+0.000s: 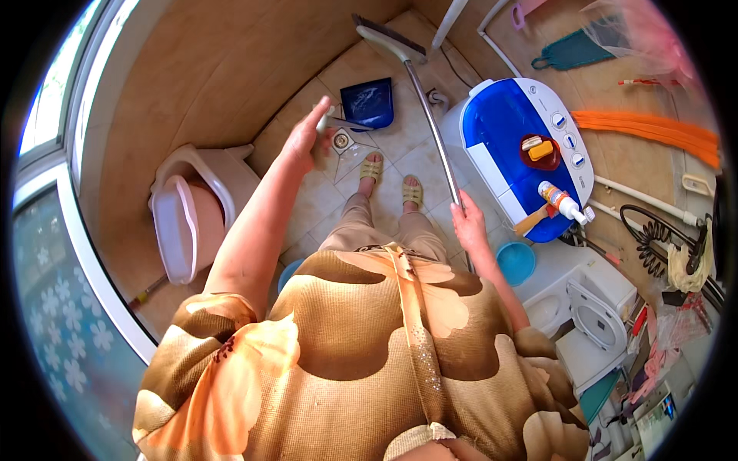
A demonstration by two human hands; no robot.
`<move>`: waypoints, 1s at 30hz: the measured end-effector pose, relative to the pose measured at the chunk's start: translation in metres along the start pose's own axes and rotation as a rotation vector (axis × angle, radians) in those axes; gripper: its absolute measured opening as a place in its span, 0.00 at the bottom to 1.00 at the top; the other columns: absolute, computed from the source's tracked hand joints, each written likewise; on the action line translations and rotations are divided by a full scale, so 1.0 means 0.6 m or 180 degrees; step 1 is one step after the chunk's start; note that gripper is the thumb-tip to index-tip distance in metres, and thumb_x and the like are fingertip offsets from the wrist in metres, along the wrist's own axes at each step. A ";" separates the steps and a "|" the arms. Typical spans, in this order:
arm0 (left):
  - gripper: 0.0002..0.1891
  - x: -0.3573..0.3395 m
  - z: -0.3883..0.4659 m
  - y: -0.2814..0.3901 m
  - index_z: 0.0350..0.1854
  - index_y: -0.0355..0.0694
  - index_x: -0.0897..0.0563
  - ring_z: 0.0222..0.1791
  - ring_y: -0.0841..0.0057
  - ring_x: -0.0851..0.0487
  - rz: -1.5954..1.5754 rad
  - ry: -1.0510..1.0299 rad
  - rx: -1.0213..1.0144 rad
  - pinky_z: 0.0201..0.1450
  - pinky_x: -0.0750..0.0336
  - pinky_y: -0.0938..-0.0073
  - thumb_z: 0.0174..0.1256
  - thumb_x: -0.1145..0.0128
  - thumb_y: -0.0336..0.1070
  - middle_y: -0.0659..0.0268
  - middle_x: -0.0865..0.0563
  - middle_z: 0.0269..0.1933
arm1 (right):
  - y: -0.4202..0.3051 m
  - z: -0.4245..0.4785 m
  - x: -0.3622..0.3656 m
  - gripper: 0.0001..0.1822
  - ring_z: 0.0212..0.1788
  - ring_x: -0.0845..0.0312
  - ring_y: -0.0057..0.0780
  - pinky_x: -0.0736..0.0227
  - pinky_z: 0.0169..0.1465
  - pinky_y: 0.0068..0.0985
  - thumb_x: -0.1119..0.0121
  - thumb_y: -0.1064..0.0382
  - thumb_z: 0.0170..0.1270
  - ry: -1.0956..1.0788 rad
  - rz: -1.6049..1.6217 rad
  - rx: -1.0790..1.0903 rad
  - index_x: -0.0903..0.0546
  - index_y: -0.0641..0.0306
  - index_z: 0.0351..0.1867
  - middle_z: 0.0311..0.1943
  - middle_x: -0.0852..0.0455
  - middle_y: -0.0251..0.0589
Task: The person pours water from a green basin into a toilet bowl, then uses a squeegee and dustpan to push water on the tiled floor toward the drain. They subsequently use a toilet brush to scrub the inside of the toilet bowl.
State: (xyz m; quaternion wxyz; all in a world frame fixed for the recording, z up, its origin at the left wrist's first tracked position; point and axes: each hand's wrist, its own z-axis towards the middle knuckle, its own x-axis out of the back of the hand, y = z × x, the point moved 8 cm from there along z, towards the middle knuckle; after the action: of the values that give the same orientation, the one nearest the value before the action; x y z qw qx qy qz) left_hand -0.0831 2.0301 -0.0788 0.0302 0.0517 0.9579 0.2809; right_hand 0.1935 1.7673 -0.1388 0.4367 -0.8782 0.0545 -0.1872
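My right hand [470, 223] grips the metal pole of a broom [429, 112]. The pole slants away from me, and the dark-bristled head rests on the floor in the far corner near the wall. My left hand [305, 138] is closed around the handle end of a blue dustpan [368, 102], thumb pointing up. The pan lies out ahead, left of the broom pole, and looks to be over the tiled floor; I cannot tell whether it touches. A round floor drain [341, 140] lies just below the dustpan handle.
On the right stands a blue-and-white washing machine [501, 124] carrying a soap dish [527, 161], a bottle [558, 199] and a wooden-handled brush [531, 220]. Behind it are a blue basin [516, 263] and a toilet [597, 322]. Plastic tubs [176, 242] lean at the left wall.
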 end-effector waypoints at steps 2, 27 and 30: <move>0.16 0.062 -0.032 0.008 0.30 0.45 0.24 0.17 0.85 0.35 0.0577 0.0662 -0.0803 0.20 0.40 0.79 0.58 0.37 0.52 0.74 0.28 0.20 | -0.035 -0.010 0.008 0.21 0.23 0.34 0.16 0.37 0.27 0.18 0.47 0.62 0.67 -0.0172 0.0034 0.0000 0.29 0.65 0.60 0.22 0.26 0.30; 0.08 0.384 -0.377 -0.513 0.40 0.39 0.18 0.15 0.91 0.36 -0.0186 0.2002 -0.0965 0.16 0.43 0.85 0.59 0.40 0.32 0.79 0.28 0.20 | 0.100 -0.051 -0.018 0.22 0.09 0.43 0.20 0.47 0.12 0.23 0.54 0.52 0.71 -0.0424 -0.0245 -0.1394 0.32 0.49 0.64 0.13 0.33 0.30; 0.04 0.419 -0.387 -0.532 0.35 0.40 0.19 0.15 0.92 0.36 -0.0287 0.2067 -0.0887 0.16 0.43 0.85 0.59 0.40 0.32 0.79 0.28 0.19 | -0.065 -0.087 -0.045 0.25 0.10 0.44 0.15 0.47 0.12 0.18 0.54 0.48 0.71 -0.0830 -0.0120 -0.0410 0.36 0.47 0.67 0.15 0.33 0.27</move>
State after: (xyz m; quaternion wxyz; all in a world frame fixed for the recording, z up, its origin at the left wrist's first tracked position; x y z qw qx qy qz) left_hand -0.3788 1.6680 -0.0636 -0.2567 -0.0872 0.8714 0.4089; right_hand 0.1460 1.7590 -0.0872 0.3793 -0.9222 -0.0073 -0.0757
